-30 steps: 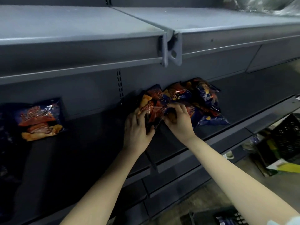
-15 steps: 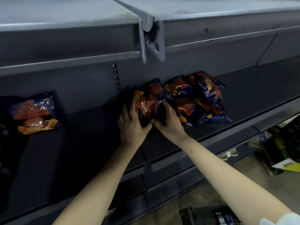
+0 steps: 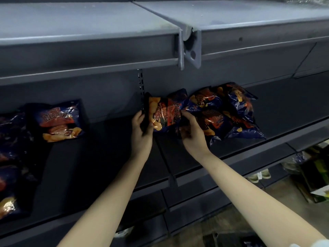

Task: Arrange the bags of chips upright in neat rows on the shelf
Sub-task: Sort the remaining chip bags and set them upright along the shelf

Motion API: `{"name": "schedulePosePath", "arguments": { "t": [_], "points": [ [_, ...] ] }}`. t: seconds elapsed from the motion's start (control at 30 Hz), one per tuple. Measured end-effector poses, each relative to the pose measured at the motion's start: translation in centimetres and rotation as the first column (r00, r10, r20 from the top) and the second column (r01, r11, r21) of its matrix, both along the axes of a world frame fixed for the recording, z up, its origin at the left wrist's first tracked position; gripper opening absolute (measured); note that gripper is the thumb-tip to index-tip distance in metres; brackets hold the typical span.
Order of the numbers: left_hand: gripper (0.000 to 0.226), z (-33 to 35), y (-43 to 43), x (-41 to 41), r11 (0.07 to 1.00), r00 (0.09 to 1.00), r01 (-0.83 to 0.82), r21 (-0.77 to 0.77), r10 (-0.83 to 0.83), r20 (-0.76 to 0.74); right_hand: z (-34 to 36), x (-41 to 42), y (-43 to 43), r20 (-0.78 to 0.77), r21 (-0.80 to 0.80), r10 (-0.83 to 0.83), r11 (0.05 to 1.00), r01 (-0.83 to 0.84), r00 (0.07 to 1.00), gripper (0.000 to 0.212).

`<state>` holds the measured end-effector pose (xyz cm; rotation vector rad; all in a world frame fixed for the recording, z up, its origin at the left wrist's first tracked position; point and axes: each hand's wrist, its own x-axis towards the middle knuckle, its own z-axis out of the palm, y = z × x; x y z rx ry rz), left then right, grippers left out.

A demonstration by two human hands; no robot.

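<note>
A dark grey metal shelf (image 3: pixel 106 157) with a smooth matt deck runs across the view, under a paler grey upper shelf (image 3: pixel 89 20) whose two sections meet at a steel bracket (image 3: pixel 191 50). On the deck's right half lies a loose heap of bags (image 3: pixel 233 111), glossy crinkled navy film printed with red-orange panels and yellow chips, tumbled over one another against the back panel. Far left, flat bags (image 3: pixel 10 157) of the same kind lie in shadow, and just beside them a leaning bag (image 3: pixel 60 120) stands upright against the back panel; its big orange letters begin "DE", the rest too blurred to read. At the heap's left edge the held bag (image 3: pixel 163 113) is turned on its side, its lettering sideways and illegible. The left hand (image 3: pixel 142 132) curls its fingers round that bag's left end; the right hand (image 3: pixel 193 136) pinches its right end, thumb on top
</note>
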<state>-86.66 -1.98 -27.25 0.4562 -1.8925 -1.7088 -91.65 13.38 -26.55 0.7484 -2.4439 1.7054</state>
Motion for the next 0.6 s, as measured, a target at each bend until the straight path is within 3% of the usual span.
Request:
{"name": "schedulePosePath", "arguments": {
  "t": [0.17,0.3,0.43,0.6],
  "points": [
    [0.049,-0.6,-1.6,1.9,0.966,0.997,-0.058,0.250,0.070,-0.038,-0.3,1.2,-1.6,0.113,-0.137,0.017,0.991,-0.001,0.993,0.051],
    [0.039,-1.0,-2.9,3.6,0.920,0.999,-0.017,0.392,0.035,-0.040,-0.5,1.8,-2.9,0.440,-0.362,0.171,0.932,-0.001,0.882,0.037],
    [0.034,-1.4,-3.6,5.1,0.908,0.993,-0.102,0.406,0.115,-0.007,-0.9,3.0,-3.4,0.390,-0.290,0.094,0.957,0.025,0.916,0.013],
    [0.013,-1.3,-3.8,6.9,0.872,0.967,-0.244,0.424,0.254,0.033,-1.8,3.6,-4.2,0.406,-0.248,0.039,0.966,0.069,0.913,0.021]
  ]
}}
